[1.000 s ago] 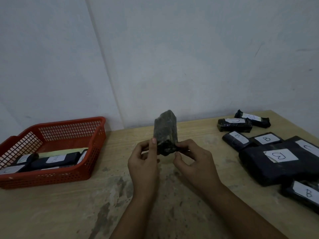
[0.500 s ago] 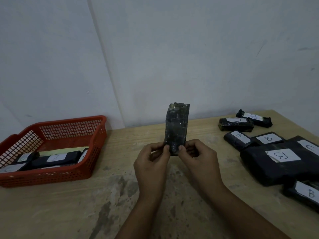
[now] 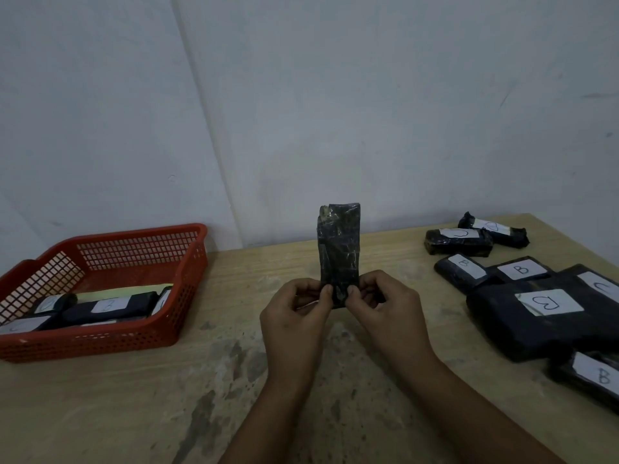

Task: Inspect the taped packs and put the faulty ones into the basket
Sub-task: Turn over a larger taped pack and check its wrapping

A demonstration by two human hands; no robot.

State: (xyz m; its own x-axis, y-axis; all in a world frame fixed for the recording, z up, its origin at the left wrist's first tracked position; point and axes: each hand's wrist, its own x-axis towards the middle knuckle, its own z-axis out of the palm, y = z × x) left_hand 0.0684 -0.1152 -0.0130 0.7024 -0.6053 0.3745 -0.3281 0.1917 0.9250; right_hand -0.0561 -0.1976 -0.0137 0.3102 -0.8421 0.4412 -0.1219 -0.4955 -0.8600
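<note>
Head view is showing both hands holding one black taped pack [image 3: 339, 251] upright over the middle of the wooden counter [image 3: 134, 396]. The left hand [image 3: 293, 324] is pinching the pack's lower left edge with thumb and curled fingers, and the right hand [image 3: 385, 316] is pinching the lower right edge the same way, the two thumbs lying close together on the near face. The pack's top end is pointing toward twelve o'clock, its wrapping looking crinkled and shiny, with a pale patch at the upper left corner. At nine o'clock from the hands a red basket [image 3: 187, 296] is sitting on the counter, and several labelled black packs [image 3: 107, 306] are lying inside it. At three o'clock a cluster of more labelled packs [image 3: 536, 316] is lying on the counter, some showing a B or a C on white labels, well apart from the hands. A pale wall [image 3: 335, 112] is standing behind the counter
</note>
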